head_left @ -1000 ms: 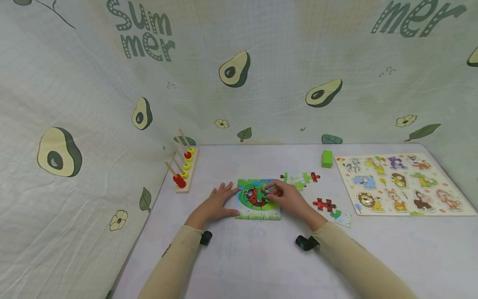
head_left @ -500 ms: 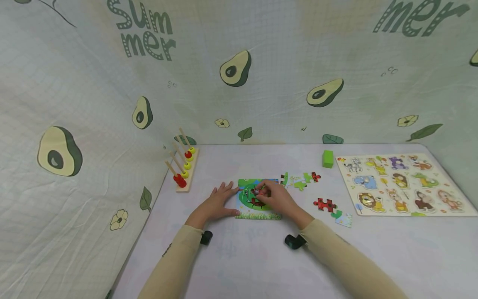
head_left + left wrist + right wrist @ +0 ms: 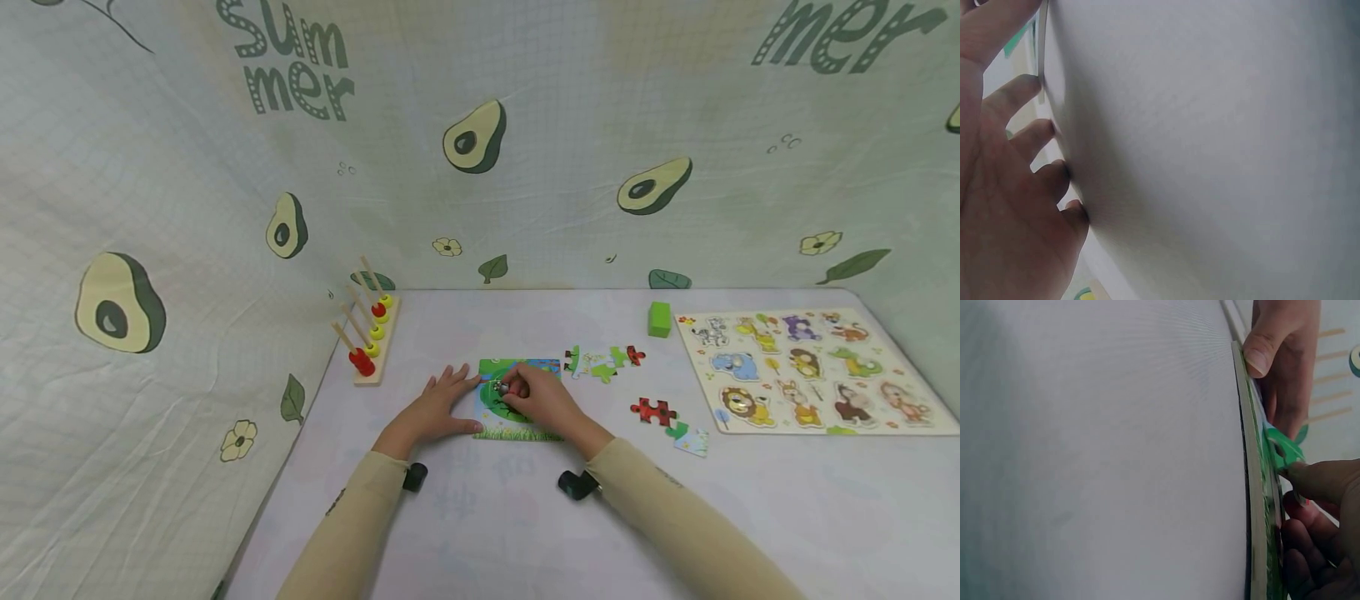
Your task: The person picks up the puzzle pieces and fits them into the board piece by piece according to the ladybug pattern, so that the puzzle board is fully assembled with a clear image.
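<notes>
A square puzzle board, grass printed along its near edge, lies flat on the table. My left hand is beside it with fingers spread, the index fingertip and thumb at the board's left edge. In the left wrist view the fingers of the left hand reach down to the table surface. My right hand is over the board and covers its right part. Between thumb and fingers it pinches a mostly green puzzle piece with a dark patch, tilted up at the board.
Loose puzzle pieces lie right of the board, with a red spotted piece and a pale blue one nearer. A green block and an animal peg puzzle sit farther right. A bead stacker stands at the left.
My right hand has moved left across the board with the puzzle piece; the red ladybug body seen earlier on the board no longer shows. My left hand has stayed in place.
</notes>
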The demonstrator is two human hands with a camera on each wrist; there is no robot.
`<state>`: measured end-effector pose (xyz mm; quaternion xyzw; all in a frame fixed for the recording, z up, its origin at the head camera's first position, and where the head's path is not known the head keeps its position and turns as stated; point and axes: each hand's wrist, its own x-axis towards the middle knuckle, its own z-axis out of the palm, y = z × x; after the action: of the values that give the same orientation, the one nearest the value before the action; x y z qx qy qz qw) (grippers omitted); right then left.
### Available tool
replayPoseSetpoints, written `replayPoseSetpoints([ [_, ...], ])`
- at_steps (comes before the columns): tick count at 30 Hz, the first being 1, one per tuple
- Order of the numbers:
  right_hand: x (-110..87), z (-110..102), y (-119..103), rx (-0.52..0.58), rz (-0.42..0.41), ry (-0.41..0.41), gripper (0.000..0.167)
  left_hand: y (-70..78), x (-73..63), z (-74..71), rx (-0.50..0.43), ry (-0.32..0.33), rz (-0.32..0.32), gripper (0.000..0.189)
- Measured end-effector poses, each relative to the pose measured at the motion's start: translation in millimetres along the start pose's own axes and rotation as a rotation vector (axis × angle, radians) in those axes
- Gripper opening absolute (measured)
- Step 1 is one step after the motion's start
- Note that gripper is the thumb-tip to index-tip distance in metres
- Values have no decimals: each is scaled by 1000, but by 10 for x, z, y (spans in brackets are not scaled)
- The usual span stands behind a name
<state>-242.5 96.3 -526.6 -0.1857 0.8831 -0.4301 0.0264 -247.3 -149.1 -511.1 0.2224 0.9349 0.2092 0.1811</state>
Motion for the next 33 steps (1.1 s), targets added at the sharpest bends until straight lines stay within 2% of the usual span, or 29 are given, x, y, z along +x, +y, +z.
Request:
replayPoseSetpoints([
  [18, 46, 50, -37, -115, -7, 2, 18, -9, 24, 27, 8, 9, -13, 88],
  [26, 28, 63, -40, -194, -63, -24, 31, 9, 6, 0, 4, 3, -1, 89],
  [33, 27, 82, -60, -255, -108, -30, 33, 8, 6, -4, 17, 4, 0, 88],
])
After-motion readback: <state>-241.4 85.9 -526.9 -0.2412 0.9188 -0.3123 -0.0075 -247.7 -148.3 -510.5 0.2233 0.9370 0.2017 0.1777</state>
